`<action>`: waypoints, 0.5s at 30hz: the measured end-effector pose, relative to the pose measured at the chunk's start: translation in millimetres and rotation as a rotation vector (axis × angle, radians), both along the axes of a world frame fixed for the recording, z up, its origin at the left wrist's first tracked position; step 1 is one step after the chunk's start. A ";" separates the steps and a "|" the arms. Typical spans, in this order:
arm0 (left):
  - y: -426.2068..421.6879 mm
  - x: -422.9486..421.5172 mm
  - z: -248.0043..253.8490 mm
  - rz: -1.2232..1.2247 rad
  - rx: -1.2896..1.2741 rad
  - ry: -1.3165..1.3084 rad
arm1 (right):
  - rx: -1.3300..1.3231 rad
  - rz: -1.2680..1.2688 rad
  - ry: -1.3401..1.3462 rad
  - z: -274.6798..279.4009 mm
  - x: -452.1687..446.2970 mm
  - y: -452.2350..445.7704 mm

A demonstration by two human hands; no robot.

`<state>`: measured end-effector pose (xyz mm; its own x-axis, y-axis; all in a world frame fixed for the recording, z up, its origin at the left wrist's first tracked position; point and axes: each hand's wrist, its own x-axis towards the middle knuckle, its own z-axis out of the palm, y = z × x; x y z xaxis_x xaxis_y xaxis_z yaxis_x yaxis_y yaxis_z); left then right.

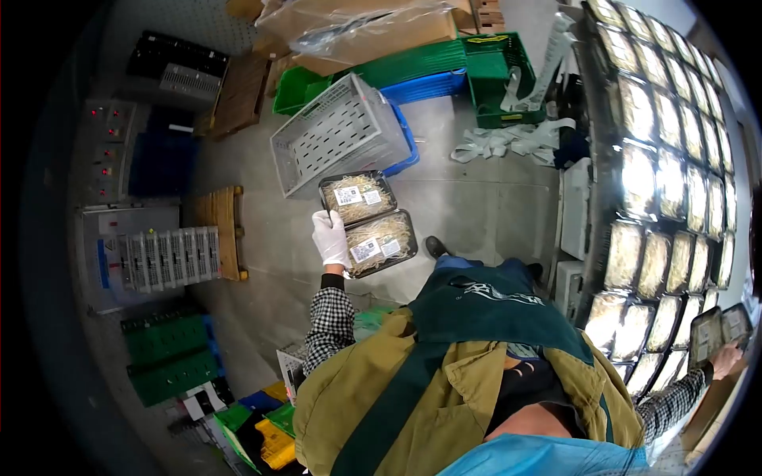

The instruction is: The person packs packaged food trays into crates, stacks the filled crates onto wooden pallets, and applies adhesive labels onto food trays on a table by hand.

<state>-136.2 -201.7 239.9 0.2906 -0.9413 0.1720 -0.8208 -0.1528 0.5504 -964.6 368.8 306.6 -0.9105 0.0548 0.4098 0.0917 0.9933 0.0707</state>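
My left hand (330,238), in a white glove, grips the edges of two black trays side by side. The upper tray (367,208) and the lower tray (401,236) hold pale, stringy food that looks like bean sprouts, under clear film with white labels. At the far right, my right hand (725,360) is closed at the near end of two similar film-wrapped trays (705,337); its fingertips are partly hidden. Those trays lie beside many rows of wrapped trays (652,254), whose film shines with glare.
A grey slotted crate (337,135) stands tilted ahead, against a blue crate (406,139). Green crates (500,71) and white strapping (508,143) lie behind. On the left are a wooden pallet (230,232), stacked grey crates (171,258) and green crates (171,353).
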 end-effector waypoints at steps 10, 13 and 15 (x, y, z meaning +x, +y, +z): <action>-192.1 223.3 -26.0 -0.239 -0.052 -0.424 | -0.257 1.026 -0.497 -51.3 364.2 -507.2; -255.8 252.7 -37.2 -0.298 0.010 -0.541 | -0.399 1.396 -0.820 -118.4 490.0 -648.6; -300.2 272.1 -52.3 -0.396 0.059 -0.588 | -0.362 1.514 -0.958 -181.6 563.2 -738.1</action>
<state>136.0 -501.9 187.5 -0.2006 -0.9694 0.1412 -0.9793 0.2025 -0.0010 -401.4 -369.4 125.0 -0.1423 -0.9876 -0.0657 -0.7357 0.1499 -0.6605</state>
